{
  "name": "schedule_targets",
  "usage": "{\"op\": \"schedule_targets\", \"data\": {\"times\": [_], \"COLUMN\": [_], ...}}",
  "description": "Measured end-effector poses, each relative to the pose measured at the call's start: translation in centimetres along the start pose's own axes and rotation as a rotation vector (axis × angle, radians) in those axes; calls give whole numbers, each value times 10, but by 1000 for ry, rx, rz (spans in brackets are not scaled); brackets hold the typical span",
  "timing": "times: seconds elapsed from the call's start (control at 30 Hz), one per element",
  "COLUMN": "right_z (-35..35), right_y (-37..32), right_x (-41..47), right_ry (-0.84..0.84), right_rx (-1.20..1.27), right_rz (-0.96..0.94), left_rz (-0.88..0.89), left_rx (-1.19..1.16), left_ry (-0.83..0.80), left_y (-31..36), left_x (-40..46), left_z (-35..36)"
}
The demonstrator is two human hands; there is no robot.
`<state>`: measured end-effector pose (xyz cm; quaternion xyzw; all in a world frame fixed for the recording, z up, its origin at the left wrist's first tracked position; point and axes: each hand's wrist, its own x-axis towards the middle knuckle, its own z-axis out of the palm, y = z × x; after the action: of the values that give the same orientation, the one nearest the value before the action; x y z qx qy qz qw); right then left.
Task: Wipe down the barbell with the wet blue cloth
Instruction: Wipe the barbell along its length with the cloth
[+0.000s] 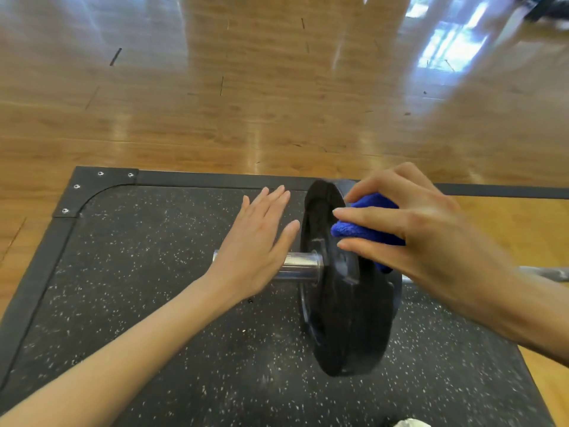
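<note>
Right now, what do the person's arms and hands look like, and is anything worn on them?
Both the left hand and the right hand are bare: no gloves, rings, watch or bands show. Both forearms are bare too, with no sleeve in view.

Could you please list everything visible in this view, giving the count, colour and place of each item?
Round rubber weight plates: at least two, black, upright on the bar, centre right.
Metal barbell sleeve: one, shiny silver, sticking out left of the plates.
Metal barbell shaft: one, grey, far right edge.
Folded terry cloth: one, bright blue, against the plates' upper part.
Speckled rubber floor mat: one, black with white flecks, dark border, under the barbell.
Glossy wooden floor: one, light brown, around the mat.
Left hand: one, fingers straight, over the sleeve.
Right hand: one, gripping the cloth.
</note>
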<state>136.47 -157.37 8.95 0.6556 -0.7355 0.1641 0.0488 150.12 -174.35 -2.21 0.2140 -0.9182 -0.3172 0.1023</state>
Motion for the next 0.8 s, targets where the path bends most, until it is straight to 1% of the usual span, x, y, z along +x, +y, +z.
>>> {"op": "schedule_targets", "data": {"times": [0.13, 0.23, 0.33, 0.43, 0.53, 0.63, 0.7, 0.8], "right_z": [25, 60, 94, 127, 159, 185, 199, 216], "right_y": [-30, -56, -81, -95, -98, -96, -97, -100], "right_x": [12, 14, 5, 1, 5, 13, 18, 14], "right_ry": [42, 94, 64, 118, 178, 252, 244, 129], "right_rx": [-33, -137, -202, -117, 49, 204, 225, 113], "right_rz": [34, 122, 233, 331, 415, 458, 456, 445], "left_rz": [-28, -51, -92, -125, -178, -207, -225, -247], "left_rx": [-1, 16, 31, 53, 67, 42, 21, -26], "left_ry": [8, 31, 37, 91, 119, 139, 159, 186], "left_y": [-26, -45, -58, -69, -74, -73, -70, -70], "left_x": [-9, -24, -46, -67, -87, -103, -109, -112], "left_z": [0, 3, 8, 14, 21, 29, 32, 34]}}
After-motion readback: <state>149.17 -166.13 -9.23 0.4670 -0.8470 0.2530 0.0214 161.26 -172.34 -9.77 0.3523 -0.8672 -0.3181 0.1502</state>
